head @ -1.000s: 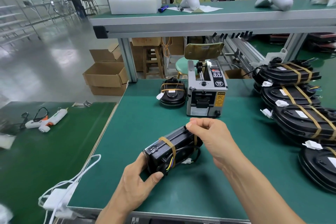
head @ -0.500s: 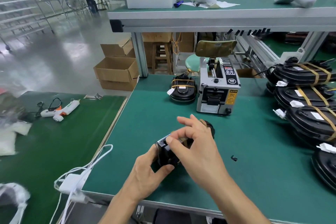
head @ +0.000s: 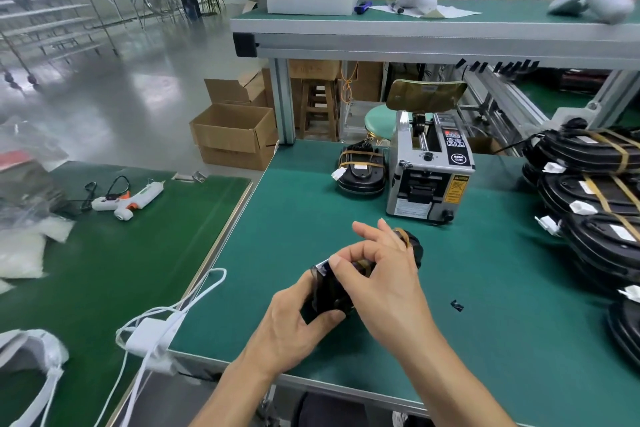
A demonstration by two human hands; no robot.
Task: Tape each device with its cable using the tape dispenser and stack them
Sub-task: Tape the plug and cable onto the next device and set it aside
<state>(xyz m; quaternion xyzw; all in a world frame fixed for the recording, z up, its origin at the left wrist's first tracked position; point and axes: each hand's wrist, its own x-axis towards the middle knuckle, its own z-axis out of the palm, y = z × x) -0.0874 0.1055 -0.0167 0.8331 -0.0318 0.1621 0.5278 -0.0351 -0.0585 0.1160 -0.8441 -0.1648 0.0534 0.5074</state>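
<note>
I hold a black device (head: 330,291) on its edge over the green table (head: 467,340). My left hand (head: 294,319) grips its near end, thumb on the side. My right hand (head: 381,274) lies over the top, thumb and forefinger pinching at the upper edge, the other fingers spread. A strip of tan tape (head: 403,237) shows past my fingers; the cable is hidden. The silver tape dispenser (head: 427,177) stands behind, a taped black device (head: 362,172) to its left. Stacks of taped devices (head: 595,191) line the right side.
A small black scrap (head: 457,306) lies on the table right of my hands. A second green table at left carries a white glue gun (head: 130,201), plastic bags and white cables (head: 166,319). An overhead shelf (head: 433,35) spans the back; cardboard boxes (head: 235,135) sit on the floor.
The device has been turned from lying flat to standing on its edge. My right hand came over its top and now covers most of it. My head shifted left.
</note>
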